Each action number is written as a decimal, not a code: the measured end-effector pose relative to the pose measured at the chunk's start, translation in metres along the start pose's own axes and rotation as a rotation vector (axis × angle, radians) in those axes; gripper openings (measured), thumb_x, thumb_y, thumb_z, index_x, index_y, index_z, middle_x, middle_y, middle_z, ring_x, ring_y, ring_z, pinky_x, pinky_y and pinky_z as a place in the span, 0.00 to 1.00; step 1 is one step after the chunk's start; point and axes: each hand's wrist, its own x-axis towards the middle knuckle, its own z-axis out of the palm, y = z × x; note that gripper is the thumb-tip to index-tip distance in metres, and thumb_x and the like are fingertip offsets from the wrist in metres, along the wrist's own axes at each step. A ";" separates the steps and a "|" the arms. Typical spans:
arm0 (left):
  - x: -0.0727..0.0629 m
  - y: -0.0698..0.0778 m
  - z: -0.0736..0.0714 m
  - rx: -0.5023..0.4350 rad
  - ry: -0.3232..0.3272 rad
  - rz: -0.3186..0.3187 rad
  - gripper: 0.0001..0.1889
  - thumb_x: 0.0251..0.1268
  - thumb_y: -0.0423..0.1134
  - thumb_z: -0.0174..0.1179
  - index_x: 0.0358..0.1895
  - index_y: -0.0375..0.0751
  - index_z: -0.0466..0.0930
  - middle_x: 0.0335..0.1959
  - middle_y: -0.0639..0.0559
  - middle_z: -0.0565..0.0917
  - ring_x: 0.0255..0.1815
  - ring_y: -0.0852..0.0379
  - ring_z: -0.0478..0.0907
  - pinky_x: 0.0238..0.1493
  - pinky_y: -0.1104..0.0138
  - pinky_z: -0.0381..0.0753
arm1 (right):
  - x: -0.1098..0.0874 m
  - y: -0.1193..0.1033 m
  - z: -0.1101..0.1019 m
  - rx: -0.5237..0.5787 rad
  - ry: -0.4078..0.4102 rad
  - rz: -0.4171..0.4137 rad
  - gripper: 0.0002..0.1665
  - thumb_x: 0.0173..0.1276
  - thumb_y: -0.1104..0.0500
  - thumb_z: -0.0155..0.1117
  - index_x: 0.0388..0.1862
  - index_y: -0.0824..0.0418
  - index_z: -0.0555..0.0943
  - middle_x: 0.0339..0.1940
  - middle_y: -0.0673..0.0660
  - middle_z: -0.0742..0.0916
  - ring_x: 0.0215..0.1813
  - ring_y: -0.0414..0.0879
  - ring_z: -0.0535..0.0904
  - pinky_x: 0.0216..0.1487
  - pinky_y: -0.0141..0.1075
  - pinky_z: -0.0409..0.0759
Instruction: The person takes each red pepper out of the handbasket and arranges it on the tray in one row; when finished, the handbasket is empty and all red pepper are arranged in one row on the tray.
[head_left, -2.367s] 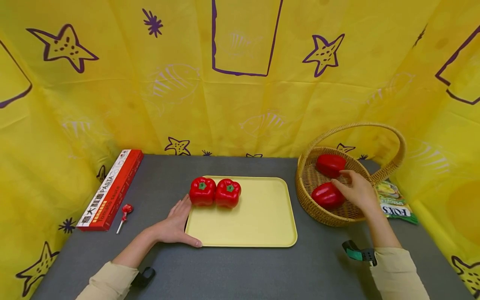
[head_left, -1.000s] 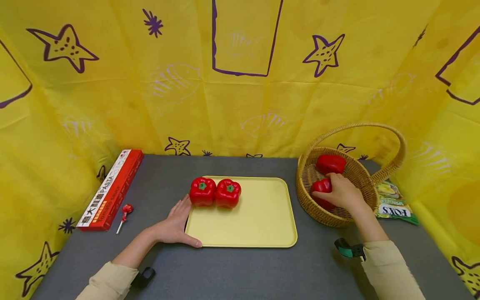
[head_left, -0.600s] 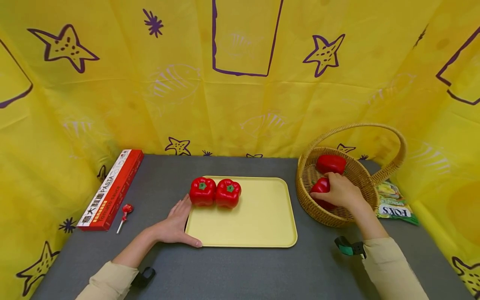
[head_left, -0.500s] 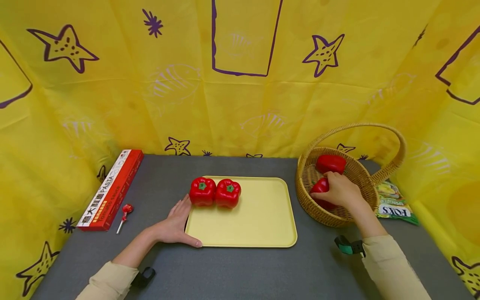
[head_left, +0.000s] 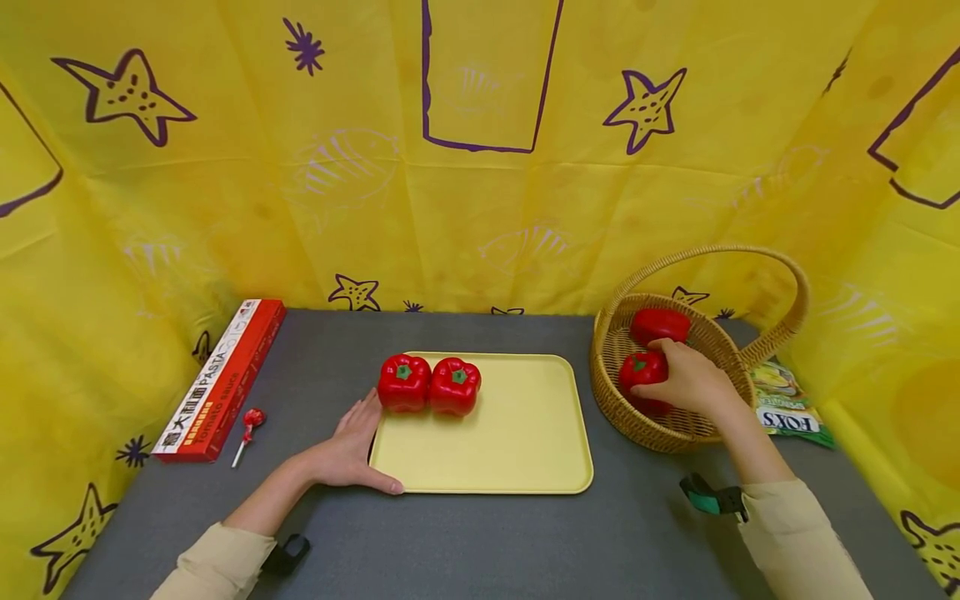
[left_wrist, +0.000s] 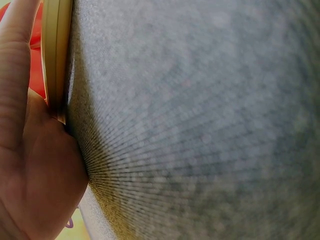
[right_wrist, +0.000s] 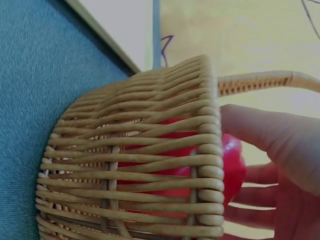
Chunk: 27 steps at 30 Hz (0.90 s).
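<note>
Inside the wicker basket [head_left: 611, 408], my right hand [head_left: 693, 383] grips a red bell pepper [head_left: 637, 372], thumb on its near side and fingers on the far side. Its green stem faces up toward the head camera. Behind it in the basket another red bell pepper [head_left: 660, 325] lies on its side. My left hand [head_left: 348, 450] rests against the left edge of the yellow tray [head_left: 517, 442], fingers extended and thumb at the front corner. Two red bell peppers [head_left: 403, 383] stand side by side at the tray's back left. The right wrist view shows the gripped pepper through the weave.
A red pasta box [head_left: 221, 379] lies at the left, with a lollipop [head_left: 251, 425] beside it. Behind the basket's right side is a green FOX'S packet [head_left: 787, 404]. The basket handle [head_left: 712, 250] arches above the peppers. Yellow cloth hangs around the grey table [head_left: 480, 542].
My right hand has taken hold of the front pepper in the basket and turned it from lying on its side to stem up. The left hand and tray stay put.
</note>
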 end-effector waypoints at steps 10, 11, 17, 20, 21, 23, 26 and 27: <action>0.000 0.000 0.000 0.005 -0.009 -0.003 0.72 0.41 0.65 0.73 0.77 0.35 0.30 0.78 0.35 0.34 0.77 0.36 0.29 0.69 0.39 0.33 | -0.017 -0.008 -0.003 0.107 0.135 -0.012 0.48 0.59 0.42 0.72 0.67 0.71 0.65 0.61 0.75 0.74 0.58 0.71 0.71 0.55 0.64 0.71; 0.000 0.000 0.000 0.004 -0.009 -0.003 0.72 0.41 0.65 0.73 0.77 0.35 0.30 0.78 0.35 0.34 0.77 0.36 0.29 0.69 0.39 0.33 | -0.019 -0.009 -0.003 0.116 0.148 -0.008 0.49 0.59 0.42 0.72 0.67 0.70 0.65 0.61 0.75 0.74 0.59 0.71 0.71 0.56 0.64 0.70; 0.000 0.000 -0.001 0.007 -0.022 -0.026 0.72 0.40 0.66 0.73 0.77 0.35 0.29 0.78 0.36 0.33 0.77 0.38 0.29 0.69 0.40 0.32 | -0.027 -0.018 -0.008 0.163 0.216 -0.021 0.50 0.58 0.41 0.73 0.69 0.69 0.65 0.62 0.73 0.74 0.59 0.70 0.71 0.55 0.63 0.70; 0.000 -0.001 -0.001 0.009 -0.023 -0.028 0.72 0.40 0.66 0.73 0.77 0.35 0.29 0.78 0.36 0.33 0.77 0.38 0.28 0.69 0.40 0.32 | -0.031 -0.022 -0.010 0.174 0.242 -0.036 0.49 0.58 0.42 0.73 0.68 0.68 0.65 0.61 0.72 0.75 0.57 0.68 0.72 0.53 0.62 0.73; 0.000 -0.001 -0.001 0.012 -0.024 -0.029 0.72 0.40 0.66 0.73 0.77 0.35 0.29 0.78 0.36 0.33 0.77 0.38 0.28 0.69 0.40 0.33 | -0.032 -0.023 -0.011 0.176 0.250 -0.042 0.49 0.58 0.42 0.73 0.68 0.68 0.66 0.60 0.71 0.76 0.56 0.67 0.73 0.51 0.61 0.73; 0.000 -0.001 -0.001 0.012 -0.023 -0.028 0.72 0.41 0.66 0.72 0.77 0.35 0.29 0.78 0.36 0.33 0.77 0.38 0.28 0.69 0.40 0.33 | -0.033 -0.026 -0.012 0.179 0.270 -0.053 0.48 0.58 0.43 0.74 0.68 0.66 0.66 0.59 0.70 0.77 0.55 0.65 0.74 0.50 0.60 0.74; 0.000 0.000 0.000 0.007 -0.018 -0.023 0.72 0.41 0.66 0.72 0.77 0.35 0.29 0.78 0.35 0.33 0.77 0.37 0.28 0.69 0.39 0.33 | -0.035 -0.031 -0.014 0.180 0.300 -0.072 0.46 0.57 0.43 0.75 0.67 0.65 0.68 0.57 0.68 0.78 0.53 0.63 0.74 0.48 0.58 0.75; 0.000 0.000 0.000 0.006 -0.019 -0.026 0.72 0.41 0.66 0.72 0.77 0.35 0.29 0.78 0.36 0.33 0.77 0.38 0.28 0.69 0.40 0.32 | -0.036 -0.033 -0.014 0.180 0.308 -0.078 0.46 0.57 0.43 0.75 0.67 0.64 0.68 0.57 0.68 0.78 0.52 0.63 0.74 0.48 0.58 0.75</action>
